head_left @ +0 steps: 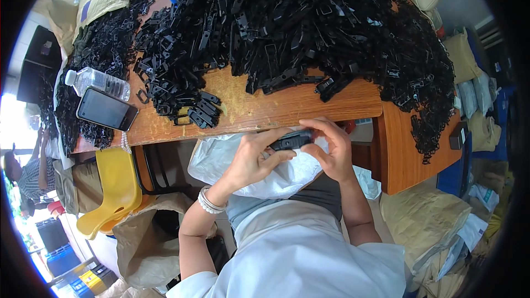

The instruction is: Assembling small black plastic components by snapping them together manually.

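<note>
A small black plastic part (291, 140) is held between my two hands, just off the table's front edge and above my lap. My left hand (258, 156) grips its left end, thumb below and fingers above. At its right end, the thumb and fingers of my right hand (331, 149) pinch it. Whether it is one piece or several joined, I cannot tell. Beneath my hands lies a white plastic bag (221, 160) across my lap. Beyond them a big heap of black plastic parts (287, 27) covers much of the wooden table (243, 105).
Smaller black rings or frames (408, 77) are heaped at the right. On the left are a phone (106, 111) and a clear bottle (99, 83). A yellow chair (116, 187) and an open paper sack (149, 243) stand below. Another person (33, 171) is at far left.
</note>
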`<state>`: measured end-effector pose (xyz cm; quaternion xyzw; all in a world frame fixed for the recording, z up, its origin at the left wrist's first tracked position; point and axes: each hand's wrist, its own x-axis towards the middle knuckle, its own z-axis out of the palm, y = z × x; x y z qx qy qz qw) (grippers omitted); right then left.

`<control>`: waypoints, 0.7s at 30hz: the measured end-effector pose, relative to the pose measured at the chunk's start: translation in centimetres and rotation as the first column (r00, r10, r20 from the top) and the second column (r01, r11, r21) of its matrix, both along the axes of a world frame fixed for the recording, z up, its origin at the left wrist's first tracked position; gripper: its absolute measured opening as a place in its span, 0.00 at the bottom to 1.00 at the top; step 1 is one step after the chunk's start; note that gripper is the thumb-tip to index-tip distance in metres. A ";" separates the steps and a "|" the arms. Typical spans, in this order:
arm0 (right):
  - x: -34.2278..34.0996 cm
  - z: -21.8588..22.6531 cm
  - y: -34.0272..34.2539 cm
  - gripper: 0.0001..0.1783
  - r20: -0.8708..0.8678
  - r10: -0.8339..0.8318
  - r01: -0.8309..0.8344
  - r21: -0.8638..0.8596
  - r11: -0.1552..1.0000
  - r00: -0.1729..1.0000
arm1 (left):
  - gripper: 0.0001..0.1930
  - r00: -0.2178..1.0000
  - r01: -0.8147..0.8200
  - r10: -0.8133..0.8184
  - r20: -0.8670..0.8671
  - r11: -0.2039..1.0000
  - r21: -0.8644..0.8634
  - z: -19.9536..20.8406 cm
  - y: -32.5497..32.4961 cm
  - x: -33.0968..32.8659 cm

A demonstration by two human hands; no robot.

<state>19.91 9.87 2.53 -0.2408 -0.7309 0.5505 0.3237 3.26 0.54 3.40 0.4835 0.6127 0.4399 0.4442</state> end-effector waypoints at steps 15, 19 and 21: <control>0.8 -1.4 -0.6 0.09 0.094 -0.016 0.012 0.052 0.999 0.995 | 0.05 0.108 -0.081 0.263 -0.959 0.964 0.255 -1.3 5.7 -13.9; 2.5 -1.6 1.3 0.06 0.084 -0.182 0.180 0.031 0.983 0.980 | 0.02 0.086 -0.026 0.181 -0.980 0.983 0.179 -1.4 5.7 -15.1; 3.6 -1.9 3.5 0.07 0.163 -0.553 0.530 0.168 0.832 0.817 | 0.02 0.161 -0.055 0.208 -0.965 0.978 0.202 0.0 5.0 -14.3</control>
